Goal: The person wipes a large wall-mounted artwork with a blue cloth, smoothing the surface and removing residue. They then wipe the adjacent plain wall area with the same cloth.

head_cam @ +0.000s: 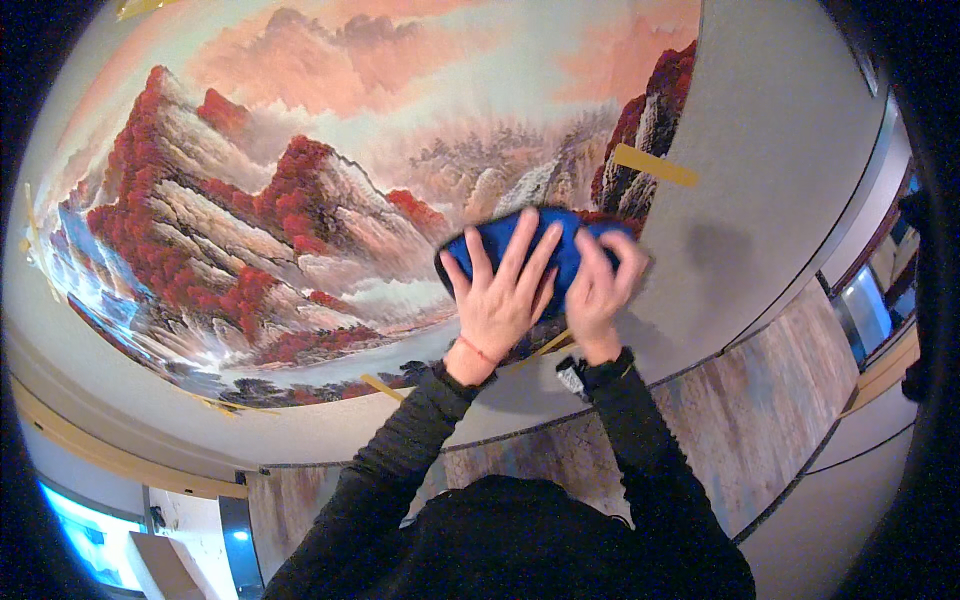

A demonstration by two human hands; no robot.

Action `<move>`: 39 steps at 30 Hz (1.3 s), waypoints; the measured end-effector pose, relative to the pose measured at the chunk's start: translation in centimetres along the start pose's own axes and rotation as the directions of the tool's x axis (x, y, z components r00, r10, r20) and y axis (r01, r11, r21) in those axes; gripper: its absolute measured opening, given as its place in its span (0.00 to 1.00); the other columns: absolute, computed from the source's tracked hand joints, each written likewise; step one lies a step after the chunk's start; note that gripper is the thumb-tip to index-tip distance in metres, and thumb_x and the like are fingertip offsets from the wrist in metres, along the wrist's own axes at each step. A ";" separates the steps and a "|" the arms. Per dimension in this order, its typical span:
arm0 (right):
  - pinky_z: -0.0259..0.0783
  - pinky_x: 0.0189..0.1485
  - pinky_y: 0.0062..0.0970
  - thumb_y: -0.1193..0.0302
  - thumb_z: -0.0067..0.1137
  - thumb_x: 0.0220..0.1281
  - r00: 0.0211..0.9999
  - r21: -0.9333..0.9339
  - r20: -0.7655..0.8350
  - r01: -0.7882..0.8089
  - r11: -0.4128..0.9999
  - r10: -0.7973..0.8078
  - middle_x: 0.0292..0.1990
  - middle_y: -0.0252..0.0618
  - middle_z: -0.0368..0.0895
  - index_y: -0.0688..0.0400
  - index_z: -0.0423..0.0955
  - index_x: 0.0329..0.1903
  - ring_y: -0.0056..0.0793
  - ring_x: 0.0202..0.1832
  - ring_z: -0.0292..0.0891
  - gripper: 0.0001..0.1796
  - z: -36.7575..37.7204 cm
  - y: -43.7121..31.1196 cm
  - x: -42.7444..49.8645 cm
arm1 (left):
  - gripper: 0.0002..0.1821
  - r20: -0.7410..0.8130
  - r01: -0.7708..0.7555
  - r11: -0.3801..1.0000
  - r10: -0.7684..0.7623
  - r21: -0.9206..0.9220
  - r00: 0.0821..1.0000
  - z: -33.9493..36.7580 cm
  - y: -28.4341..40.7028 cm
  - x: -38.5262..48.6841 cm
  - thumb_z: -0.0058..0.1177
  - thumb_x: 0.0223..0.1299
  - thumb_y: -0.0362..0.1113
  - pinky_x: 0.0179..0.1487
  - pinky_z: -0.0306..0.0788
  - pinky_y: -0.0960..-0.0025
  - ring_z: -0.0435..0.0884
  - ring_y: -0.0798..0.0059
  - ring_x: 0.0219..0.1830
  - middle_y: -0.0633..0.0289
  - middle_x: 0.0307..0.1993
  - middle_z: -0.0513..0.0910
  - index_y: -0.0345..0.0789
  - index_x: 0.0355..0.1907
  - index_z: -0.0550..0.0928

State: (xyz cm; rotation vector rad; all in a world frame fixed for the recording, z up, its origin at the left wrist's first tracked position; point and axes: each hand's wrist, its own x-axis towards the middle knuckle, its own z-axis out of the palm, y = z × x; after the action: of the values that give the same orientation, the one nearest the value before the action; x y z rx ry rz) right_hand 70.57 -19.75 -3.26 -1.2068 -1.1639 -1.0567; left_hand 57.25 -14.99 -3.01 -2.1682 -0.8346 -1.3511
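A flat blue object with a dark edge point(487, 244), perhaps a pouch or folded cloth, is between my hands in front of a landscape painting point(360, 202). My left hand point(502, 292) lies over it with the fingers spread across its face; a thin red string circles that wrist. At its right end my right hand point(604, 281) curls its fingers around the edge, blurred by motion. The painting shows red-leaved mountains, pink clouds and a pale river. Yellow tape strips point(656, 165) cross its right and lower borders onto the grey surface point(757, 165).
Below my arms runs a wood-patterned floor point(757, 397) with dark border lines. A bright screen or window point(90, 540) glows at lower left, near a tan board point(161, 566). Another lit panel point(866, 311) stands at the far right. My dark sleeves point(405, 442) cross the lower view.
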 end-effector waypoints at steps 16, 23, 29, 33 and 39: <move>0.67 0.49 0.37 0.78 0.62 0.48 0.995 0.257 0.092 -0.001 0.966 -0.023 0.42 0.38 0.74 0.55 0.81 0.45 0.40 0.45 0.69 0.18 0.8 -4.2 -1.6 | 0.31 -0.058 -0.077 0.973 0.092 0.216 0.994 0.3 -1.8 -3.1 0.47 0.62 0.53 0.71 0.25 0.33 0.41 0.42 0.75 0.61 0.71 0.62 0.39 0.64 0.71; 0.63 0.53 0.36 0.76 0.56 0.52 0.971 0.055 -0.116 0.215 0.975 -0.207 0.46 0.37 0.73 0.48 0.80 0.51 0.38 0.48 0.68 0.21 3.5 -3.6 13.6 | 0.31 -0.150 0.171 0.980 -0.155 0.098 0.976 -5.9 -2.5 10.2 0.45 0.63 0.55 0.70 0.21 0.33 0.40 0.42 0.76 0.69 0.74 0.56 0.53 0.69 0.67; 0.63 0.58 0.38 0.73 0.59 0.50 0.988 0.145 -0.034 0.153 0.977 -0.150 0.49 0.37 0.73 0.49 0.81 0.49 0.39 0.52 0.67 0.20 3.3 -5.8 8.6 | 0.33 -0.102 0.145 0.980 -0.132 0.137 0.986 -4.7 -3.4 6.3 0.45 0.63 0.54 0.70 0.23 0.34 0.37 0.36 0.75 0.59 0.73 0.56 0.42 0.68 0.67; 0.66 0.58 0.35 0.74 0.62 0.48 0.984 0.251 0.019 0.167 0.953 -0.178 0.51 0.37 0.72 0.52 0.82 0.48 0.39 0.54 0.68 0.20 2.7 -7.7 2.8 | 0.30 -0.239 0.095 0.978 -0.049 0.185 0.970 -2.9 -3.7 0.8 0.42 0.65 0.52 0.71 0.27 0.36 0.39 0.41 0.75 0.56 0.72 0.59 0.35 0.63 0.71; 0.64 0.63 0.38 0.71 0.55 0.56 0.947 0.268 0.013 0.305 0.914 -0.320 0.54 0.39 0.72 0.53 0.77 0.55 0.40 0.57 0.67 0.21 4.2 -7.2 9.6 | 0.35 -0.153 0.178 0.981 -0.165 0.079 0.974 -5.0 -4.7 6.5 0.37 0.68 0.50 0.73 0.38 0.41 0.44 0.31 0.72 0.44 0.73 0.52 0.27 0.69 0.57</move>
State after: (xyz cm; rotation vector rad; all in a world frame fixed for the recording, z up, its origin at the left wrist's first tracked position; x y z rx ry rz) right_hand 64.21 -16.03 7.11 -0.8633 -1.5271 -1.0663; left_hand 52.98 -13.23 5.23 -1.9376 -1.0251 -1.5032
